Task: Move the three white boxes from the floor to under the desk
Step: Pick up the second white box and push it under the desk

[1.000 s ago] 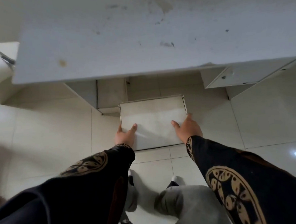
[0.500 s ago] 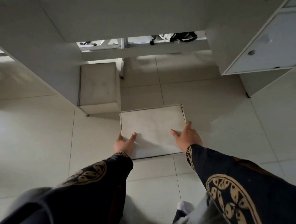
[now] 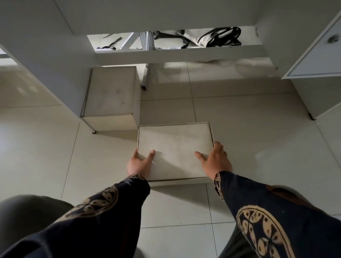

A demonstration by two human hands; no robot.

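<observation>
A flat white box [image 3: 175, 148] lies on the tiled floor in front of the desk's opening. My left hand [image 3: 140, 164] grips its near left corner, thumb on the lid. My right hand [image 3: 215, 159] grips its near right side, thumb on top as well. A second, taller white box [image 3: 111, 92] stands under the desk at the left, against the desk's left side panel [image 3: 47, 62]. Its front right corner is close to the held box's far left corner. I see no third box.
The desk's drawer cabinet [image 3: 321, 55] hangs at the right. A low back rail [image 3: 179, 55] crosses the rear of the opening, with a metal leg [image 3: 145, 74] and a bag with black straps [image 3: 216, 37] behind it. Bare floor tiles [image 3: 234, 103] lie under the desk beside the taller box.
My head has dropped low, so the desk top left the view and the space under the desk shows. Both hands kept their hold on the flat box.
</observation>
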